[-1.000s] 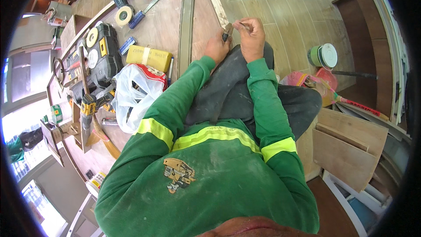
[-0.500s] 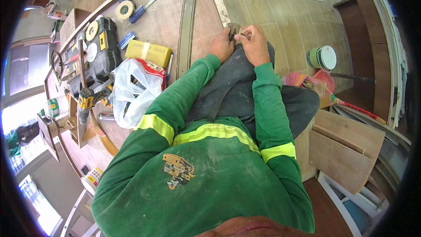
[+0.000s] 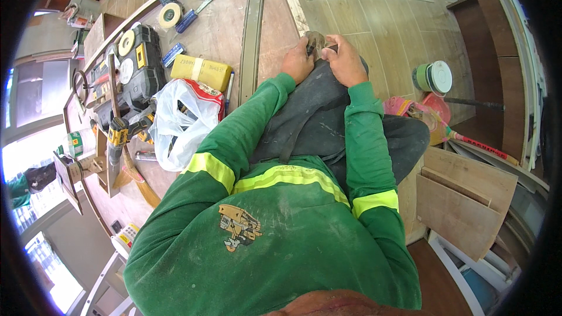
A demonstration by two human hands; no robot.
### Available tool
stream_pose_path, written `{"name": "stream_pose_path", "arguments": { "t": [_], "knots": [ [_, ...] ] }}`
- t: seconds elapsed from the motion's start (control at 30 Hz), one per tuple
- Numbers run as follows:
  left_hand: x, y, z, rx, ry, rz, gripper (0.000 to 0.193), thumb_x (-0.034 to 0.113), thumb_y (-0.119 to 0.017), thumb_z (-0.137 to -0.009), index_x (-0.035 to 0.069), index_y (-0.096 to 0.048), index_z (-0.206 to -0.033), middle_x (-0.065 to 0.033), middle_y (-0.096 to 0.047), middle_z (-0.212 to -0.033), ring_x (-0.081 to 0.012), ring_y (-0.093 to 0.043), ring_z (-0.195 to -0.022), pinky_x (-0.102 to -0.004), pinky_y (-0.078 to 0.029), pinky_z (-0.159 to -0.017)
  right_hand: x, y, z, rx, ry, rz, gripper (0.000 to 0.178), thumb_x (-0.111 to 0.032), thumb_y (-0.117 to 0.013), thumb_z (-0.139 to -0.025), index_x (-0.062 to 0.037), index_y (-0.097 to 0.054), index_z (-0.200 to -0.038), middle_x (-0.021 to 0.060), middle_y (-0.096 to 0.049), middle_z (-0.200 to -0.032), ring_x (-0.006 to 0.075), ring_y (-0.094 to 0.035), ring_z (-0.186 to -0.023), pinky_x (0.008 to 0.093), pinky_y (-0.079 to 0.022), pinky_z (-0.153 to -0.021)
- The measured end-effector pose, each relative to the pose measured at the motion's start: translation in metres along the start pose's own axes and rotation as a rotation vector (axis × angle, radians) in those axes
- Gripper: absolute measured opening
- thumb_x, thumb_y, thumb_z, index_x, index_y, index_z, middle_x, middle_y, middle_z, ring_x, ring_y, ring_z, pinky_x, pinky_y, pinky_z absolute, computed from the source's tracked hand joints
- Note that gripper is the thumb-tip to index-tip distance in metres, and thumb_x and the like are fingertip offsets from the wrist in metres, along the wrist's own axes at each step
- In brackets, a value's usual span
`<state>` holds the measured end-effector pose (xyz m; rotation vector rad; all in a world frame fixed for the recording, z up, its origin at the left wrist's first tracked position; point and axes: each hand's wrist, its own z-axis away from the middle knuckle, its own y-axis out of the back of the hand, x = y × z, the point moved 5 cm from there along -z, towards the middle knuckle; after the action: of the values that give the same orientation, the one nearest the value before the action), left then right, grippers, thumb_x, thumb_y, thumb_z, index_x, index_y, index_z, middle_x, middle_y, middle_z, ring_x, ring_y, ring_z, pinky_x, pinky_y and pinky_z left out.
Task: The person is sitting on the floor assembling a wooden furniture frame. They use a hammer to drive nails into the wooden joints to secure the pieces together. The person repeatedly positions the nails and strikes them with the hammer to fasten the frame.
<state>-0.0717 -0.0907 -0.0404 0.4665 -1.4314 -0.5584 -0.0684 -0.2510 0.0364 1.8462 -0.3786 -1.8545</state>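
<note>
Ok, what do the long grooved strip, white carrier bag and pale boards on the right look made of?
Long grooved strip: probably metal, dull grey-brown; crisp straight ridges suggest it, but plastic is possible.
White carrier bag: thin plastic, slightly shiny; translucent and crinkled.
Pale boards: plywood or similar, matt; brown, thin, flat panels, though laminate is possible.

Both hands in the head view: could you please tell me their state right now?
Left hand: closed around a small dark object, too small to identify.
Right hand: fingers bent; whether it grips anything cannot be told.
</note>
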Motion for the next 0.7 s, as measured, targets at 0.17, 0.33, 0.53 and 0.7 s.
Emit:
{"name": "stream_pose_path", "arguments": {
  "t": [0.17,0.33,0.53,0.7],
  "knots": [
    [-0.001,0.002,0.0,0.025,-0.02,0.007,0.036,0.021,-0.068,-0.094,0.005,-0.054,-0.124,-0.0303,-0.071,-0.095,-0.0509,-0.069,-0.094,-0.0585,-0.054,-0.082,-0.019,0.017,-0.003,0.206,0.062,0.108,0.023,-0.013,-0.067,-0.098,0.0,-0.073,-0.115,0.0241,-0.072,-0.109,0.0415,-0.07,-0.102,0.0454,-0.054,-0.091],
    [0.0,0.001,0.0,0.011,0.021,0.024,0.04,0.026,-0.07,-0.095,0.006,-0.057,-0.128,-0.0251,-0.072,-0.089,-0.0464,-0.071,-0.089,-0.0548,-0.055,-0.08,-0.025,0.011,0.006,0.27,0.284,0.236,0.022,-0.009,-0.062,-0.1,-0.0038,-0.074,-0.117,0.0205,-0.071,-0.109,0.0416,-0.069,-0.1,0.0486,-0.054,-0.09],
    [-0.006,-0.003,-0.001,0.039,-0.026,-0.012,0.041,0.022,-0.069,-0.094,0.007,-0.054,-0.13,-0.0261,-0.072,-0.089,-0.0475,-0.071,-0.091,-0.056,-0.054,-0.081,-0.012,-0.003,0.011,0.106,0.167,0.311,0.028,-0.01,-0.06,-0.1,-0.0042,-0.071,-0.125,0.0205,-0.07,-0.114,0.042,-0.068,-0.104,0.0513,-0.054,-0.092],
    [-0.005,-0.002,-0.001,0.031,-0.043,0.012,0.039,0.02,-0.068,-0.093,0.006,-0.054,-0.128,-0.0271,-0.072,-0.091,-0.0485,-0.07,-0.091,-0.0567,-0.054,-0.082,-0.009,-0.003,0.005,-0.008,0.197,0.387,0.039,-0.01,-0.055,-0.1,-0.0029,-0.066,-0.136,0.019,-0.07,-0.117,0.0405,-0.066,-0.11,0.0524,-0.054,-0.093]
  ]
}}
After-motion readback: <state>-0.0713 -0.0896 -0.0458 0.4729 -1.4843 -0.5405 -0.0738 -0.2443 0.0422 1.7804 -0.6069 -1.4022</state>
